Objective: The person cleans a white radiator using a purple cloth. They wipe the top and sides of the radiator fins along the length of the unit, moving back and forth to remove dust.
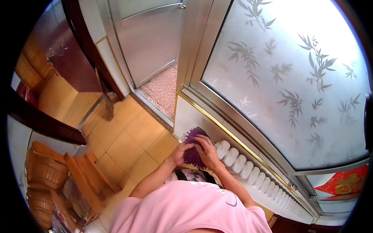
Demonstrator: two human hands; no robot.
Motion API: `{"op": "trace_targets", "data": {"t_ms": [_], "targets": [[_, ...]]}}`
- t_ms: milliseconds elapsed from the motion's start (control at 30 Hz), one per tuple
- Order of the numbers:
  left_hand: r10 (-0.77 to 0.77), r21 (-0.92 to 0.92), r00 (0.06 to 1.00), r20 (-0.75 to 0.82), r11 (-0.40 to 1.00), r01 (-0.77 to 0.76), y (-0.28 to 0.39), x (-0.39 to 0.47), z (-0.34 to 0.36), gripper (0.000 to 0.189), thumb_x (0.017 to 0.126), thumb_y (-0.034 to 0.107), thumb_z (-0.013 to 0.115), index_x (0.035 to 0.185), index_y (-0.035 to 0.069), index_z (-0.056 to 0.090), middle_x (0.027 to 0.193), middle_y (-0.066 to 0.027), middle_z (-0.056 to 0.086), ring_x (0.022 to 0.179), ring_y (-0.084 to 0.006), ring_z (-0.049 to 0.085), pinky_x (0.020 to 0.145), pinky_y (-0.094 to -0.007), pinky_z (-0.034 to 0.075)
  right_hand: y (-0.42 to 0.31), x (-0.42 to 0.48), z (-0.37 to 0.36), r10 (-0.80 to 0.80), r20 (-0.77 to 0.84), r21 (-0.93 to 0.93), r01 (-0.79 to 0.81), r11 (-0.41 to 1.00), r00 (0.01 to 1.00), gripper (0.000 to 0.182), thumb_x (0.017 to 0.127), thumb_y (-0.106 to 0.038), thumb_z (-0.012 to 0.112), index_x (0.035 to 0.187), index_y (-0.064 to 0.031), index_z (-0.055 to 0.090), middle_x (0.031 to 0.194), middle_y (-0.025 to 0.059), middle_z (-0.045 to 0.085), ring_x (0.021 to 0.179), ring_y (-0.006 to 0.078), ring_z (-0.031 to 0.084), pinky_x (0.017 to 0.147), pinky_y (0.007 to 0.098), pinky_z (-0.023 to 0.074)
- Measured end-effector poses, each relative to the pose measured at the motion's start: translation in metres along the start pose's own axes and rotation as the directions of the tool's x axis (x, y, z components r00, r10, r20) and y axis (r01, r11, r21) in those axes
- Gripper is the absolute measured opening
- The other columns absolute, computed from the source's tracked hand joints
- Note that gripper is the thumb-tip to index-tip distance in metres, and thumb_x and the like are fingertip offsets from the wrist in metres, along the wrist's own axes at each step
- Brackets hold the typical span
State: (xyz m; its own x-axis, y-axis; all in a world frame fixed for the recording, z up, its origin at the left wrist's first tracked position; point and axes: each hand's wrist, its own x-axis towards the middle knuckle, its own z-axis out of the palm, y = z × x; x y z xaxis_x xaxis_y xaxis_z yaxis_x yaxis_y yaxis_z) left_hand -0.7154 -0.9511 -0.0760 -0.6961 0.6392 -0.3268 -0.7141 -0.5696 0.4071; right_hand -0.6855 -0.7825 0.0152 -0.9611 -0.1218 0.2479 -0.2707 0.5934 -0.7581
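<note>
A purple chenille cleaning pad (192, 156) with thick, finger-like tufts is held between both hands in front of my body. My left hand (178, 154) grips its left side, with thumb and fingers at the tufts. On the other side, my right hand (207, 152) lies over the pad with its fingers bent onto it. A dark, flat piece (203, 132) shows at the pad's upper end; whether it belongs to the pad I cannot tell. The hands cover much of the pad's middle.
A white radiator (253, 171) runs along the wall at right, below a frosted window (279, 72) with leaf patterns. Ahead, a metal door (151, 38) stands ajar. A broom (107, 106) leans at the doorway left. Wooden furniture (87, 180) stands at lower left on tiled floor (140, 131).
</note>
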Motion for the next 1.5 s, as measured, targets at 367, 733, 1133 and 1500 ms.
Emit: {"op": "trace_targets", "data": {"t_ms": [367, 733, 1133, 1500], "targets": [[0.434, -0.097, 0.878, -0.203, 0.883, -0.459, 0.122, 0.061, -0.023, 0.034, 0.103, 0.015, 0.059, 0.136, 0.005, 0.057, 0.128, -0.0136, 0.066, 0.12, -0.0295, 0.065, 0.106, -0.047, 0.053, 0.06, -0.091, -0.077, 0.068, -0.546, -0.32, -0.283, 0.904, 0.835, 0.016, 0.093, 0.0, 0.066, 0.108, -0.0026, 0.071, 0.105, 0.016, 0.069, 0.094, 0.0345, 0.067, 0.081, 0.0408, 0.0557], [0.292, 0.382, 0.953, -0.086, 0.893, -0.239, -0.026, 0.111, 0.052, 0.039, 0.094, 0.015, 0.068, 0.13, -0.001, 0.063, 0.122, -0.0103, 0.068, 0.109, -0.0207, 0.063, 0.101, -0.0353, 0.049, 0.056, -0.078, -0.072, -0.045, -0.478, -0.519, -0.241, 0.82, 0.877, 0.015, 0.088, 0.0, 0.069, 0.103, -0.003, 0.072, 0.1, 0.014, 0.068, 0.094, 0.0353, 0.064, 0.082, 0.0431, 0.0524], [0.524, 0.039, 0.797, -0.301, 0.842, -0.539, 0.113, 0.119, 0.009, 0.038, 0.098, 0.009, 0.065, 0.135, 0.003, 0.056, 0.123, -0.008, 0.067, 0.109, -0.0186, 0.063, 0.1, -0.0332, 0.053, 0.056, -0.08, -0.073, -0.068, -0.488, -0.535, -0.236, 0.811, 0.87, 0.015, 0.086, -0.001, 0.071, 0.1, -0.0056, 0.071, 0.101, 0.0116, 0.067, 0.094, 0.0341, 0.064, 0.082, 0.0436, 0.0528], [0.816, 0.872, 0.392, 0.426, -0.254, -0.417, 0.128, 0.097, 0.054, 0.019, 0.095, 0.015, 0.067, 0.109, 0.003, 0.067, 0.11, -0.017, 0.064, 0.106, -0.0382, 0.057, 0.097, -0.0482, 0.044, 0.055, -0.082, -0.075, -0.053, -0.492, -0.537, -0.255, 0.804, 0.869, 0.015, 0.085, -0.002, 0.071, 0.099, -0.0063, 0.071, 0.101, 0.0111, 0.067, 0.094, 0.0338, 0.064, 0.082, 0.0438, 0.053]]}}
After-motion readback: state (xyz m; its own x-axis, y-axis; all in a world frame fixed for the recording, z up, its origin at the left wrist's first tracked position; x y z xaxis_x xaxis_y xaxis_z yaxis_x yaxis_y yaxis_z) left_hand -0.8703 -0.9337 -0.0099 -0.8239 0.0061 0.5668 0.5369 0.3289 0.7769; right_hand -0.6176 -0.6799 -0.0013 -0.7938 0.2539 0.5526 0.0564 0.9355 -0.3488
